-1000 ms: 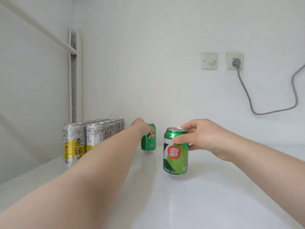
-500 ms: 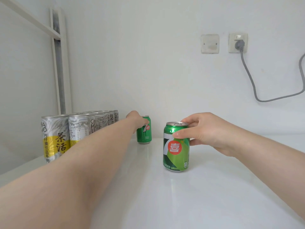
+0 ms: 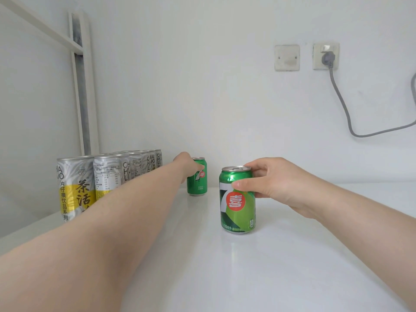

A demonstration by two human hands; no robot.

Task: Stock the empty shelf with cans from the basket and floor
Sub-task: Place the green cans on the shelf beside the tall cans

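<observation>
Fingers (image 3: 258, 165) of right hand (image 3: 278, 185) clamped on near can (image 3: 237, 208), left hand (image 3: 186, 163) gripping far can (image 3: 199, 182)

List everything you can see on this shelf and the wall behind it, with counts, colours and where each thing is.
near green can: one, green, upright mid-shelf.
far green can: one, green, upright near the back wall.
tea cans: two rows, exact count hidden, silver and yellow, left side of the shelf.
shelf: one, white, under all the cans.
frame post: one, white, back left corner.
blank wall plate: one, white, back wall.
socket: one, white, right of the plate, with grey plug and grey cable.
left hand: holds the far green can's upper part.
right hand: grips the near green can near its top.
</observation>
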